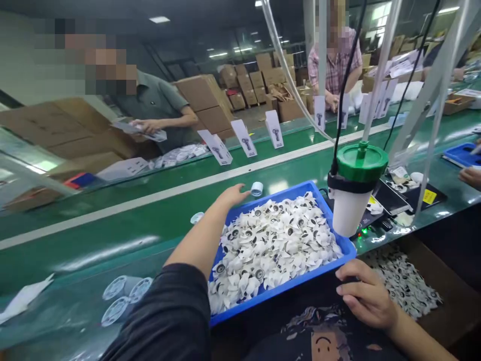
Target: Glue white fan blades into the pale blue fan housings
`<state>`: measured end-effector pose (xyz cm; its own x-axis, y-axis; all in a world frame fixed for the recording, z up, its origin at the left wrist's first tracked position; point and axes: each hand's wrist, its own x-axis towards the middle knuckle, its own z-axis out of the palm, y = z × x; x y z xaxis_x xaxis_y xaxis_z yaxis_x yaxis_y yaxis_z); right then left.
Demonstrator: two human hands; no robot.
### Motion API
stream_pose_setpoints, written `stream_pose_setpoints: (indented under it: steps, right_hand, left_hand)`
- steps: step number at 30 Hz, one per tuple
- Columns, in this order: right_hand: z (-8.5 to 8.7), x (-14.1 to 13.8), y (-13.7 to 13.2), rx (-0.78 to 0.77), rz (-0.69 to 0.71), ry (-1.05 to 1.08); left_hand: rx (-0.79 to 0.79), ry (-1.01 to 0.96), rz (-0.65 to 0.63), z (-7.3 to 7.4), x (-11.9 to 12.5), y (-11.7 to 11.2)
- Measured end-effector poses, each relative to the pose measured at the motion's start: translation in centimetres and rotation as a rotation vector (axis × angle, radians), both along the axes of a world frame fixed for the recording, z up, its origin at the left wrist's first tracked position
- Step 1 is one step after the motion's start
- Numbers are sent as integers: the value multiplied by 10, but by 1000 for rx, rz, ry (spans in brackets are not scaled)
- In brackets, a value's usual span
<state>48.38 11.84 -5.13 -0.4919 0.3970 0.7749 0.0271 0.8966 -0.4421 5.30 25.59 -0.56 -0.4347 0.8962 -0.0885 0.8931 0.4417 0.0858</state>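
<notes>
My left hand (pixel 233 195) reaches over the back left of a blue tray (pixel 315 273), fingers stretched out and apart. Beside its fingertips a small pale round cap (pixel 257 189) stands on the green belt. Inside the tray lies a heap of small white plastic parts (pixel 278 235), several with dark round centres. Near the tray's front right corner hangs my right hand (pixel 370 296), fingers loosely bent and a little apart, with nothing visible in them. Another pale round piece (pixel 197 217) lies partly behind my left forearm.
A white cup-shaped container with a green lid (pixel 363 163) hangs at the right. Several clear round pieces (pixel 124 296) lie at left. Printed white boxes (pixel 244 138) stand along the belt (pixel 158 205). Below right is a carton (pixel 451 301) of similar parts. Two people (pixel 161 105) work opposite.
</notes>
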Motion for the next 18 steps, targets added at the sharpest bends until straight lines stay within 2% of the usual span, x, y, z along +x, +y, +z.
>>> stream_pose_setpoints:
  steps: [4,9,14,18]
  right_hand:
    - [-7,13,-1,-63,-71,6]
    - [-10,21,-5,-97,-162,14]
    - [-14,24,-6,-133,-159,31]
    - [-19,21,-3,-152,-123,43]
  left_hand:
    - [-25,-4,43,-14,13,40]
    - [-79,34,-20,-22,33,70]
    - [-138,43,-95,-18,39,82]
    - [-153,60,-124,-14,41,75]
